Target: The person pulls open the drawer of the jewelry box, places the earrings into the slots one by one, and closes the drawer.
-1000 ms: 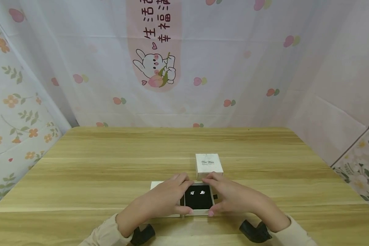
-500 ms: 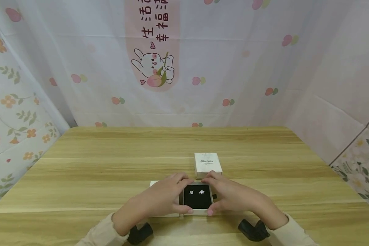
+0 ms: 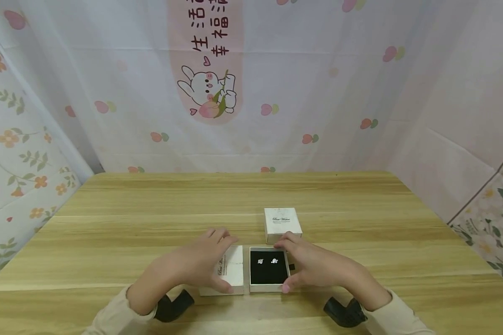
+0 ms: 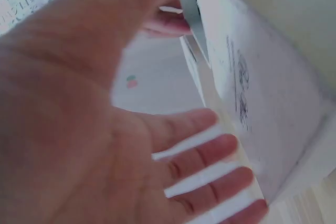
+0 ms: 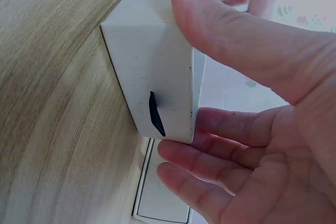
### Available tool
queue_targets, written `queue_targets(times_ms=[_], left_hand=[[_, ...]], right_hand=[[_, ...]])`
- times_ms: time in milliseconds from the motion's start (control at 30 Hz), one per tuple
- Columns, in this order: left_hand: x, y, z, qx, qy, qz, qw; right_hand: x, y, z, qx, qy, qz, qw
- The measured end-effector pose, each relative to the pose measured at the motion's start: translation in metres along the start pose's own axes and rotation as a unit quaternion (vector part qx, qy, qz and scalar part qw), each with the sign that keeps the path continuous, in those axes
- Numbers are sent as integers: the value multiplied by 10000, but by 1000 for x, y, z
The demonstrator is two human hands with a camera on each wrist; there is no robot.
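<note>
A small white box drawer (image 3: 268, 288) with a black lining lies on the wooden table, holding two silvery stud earrings (image 3: 274, 261). My right hand (image 3: 318, 267) grips the drawer's right end, its thumb at the near side and fingers at the far side. Its black pull tab (image 5: 156, 114) shows in the right wrist view. Just left of the drawer, with a narrow gap between, lies the white printed box sleeve (image 3: 235, 265). My left hand (image 3: 201, 260) spans that sleeve, fingers spread and fairly straight by its far edge, thumb near its front; firm contact cannot be made out.
Behind the drawer stands another white box (image 3: 282, 221) printed with dark script. Black wrist mounts (image 3: 345, 312) sit under both forearms. A patterned curtain (image 3: 318, 93) hangs behind the wooden table (image 3: 171, 200).
My left hand has let go of the drawer's left side and moved left over the sleeve, baring more of its printed top. The right hand stays at the drawer.
</note>
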State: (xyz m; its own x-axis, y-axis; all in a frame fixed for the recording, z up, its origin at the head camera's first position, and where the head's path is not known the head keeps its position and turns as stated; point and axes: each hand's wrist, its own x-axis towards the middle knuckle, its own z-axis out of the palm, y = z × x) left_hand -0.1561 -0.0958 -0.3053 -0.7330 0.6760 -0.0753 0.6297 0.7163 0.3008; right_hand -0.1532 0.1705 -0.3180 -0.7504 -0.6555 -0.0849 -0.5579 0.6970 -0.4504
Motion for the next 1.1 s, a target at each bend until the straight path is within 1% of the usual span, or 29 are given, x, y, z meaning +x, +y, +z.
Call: queue_targets(times_ms=[167, 333, 467, 733, 900, 1100], left_hand=[[-4, -3, -3, 204, -6, 6, 9998], [-6, -4, -4, 246, -97, 45, 9996], [-7, -5, -4, 220, -80, 125, 9996], [-4, -5, -3, 194, -26, 121, 9997], [-3, -6, 0, 304, 70, 198, 9993], [-2, -4, 0, 370, 87, 202, 9991]], right_hand=[[0, 0, 0, -12, 4, 19, 10000], [0, 0, 0, -5, 18, 12, 10000], [0, -1, -1, 17, 2, 15, 10000], [0, 0, -1, 123, -22, 20, 9999], [0, 1, 0, 140, -16, 8, 9999], [0, 1, 0, 119, -6, 5, 9999]])
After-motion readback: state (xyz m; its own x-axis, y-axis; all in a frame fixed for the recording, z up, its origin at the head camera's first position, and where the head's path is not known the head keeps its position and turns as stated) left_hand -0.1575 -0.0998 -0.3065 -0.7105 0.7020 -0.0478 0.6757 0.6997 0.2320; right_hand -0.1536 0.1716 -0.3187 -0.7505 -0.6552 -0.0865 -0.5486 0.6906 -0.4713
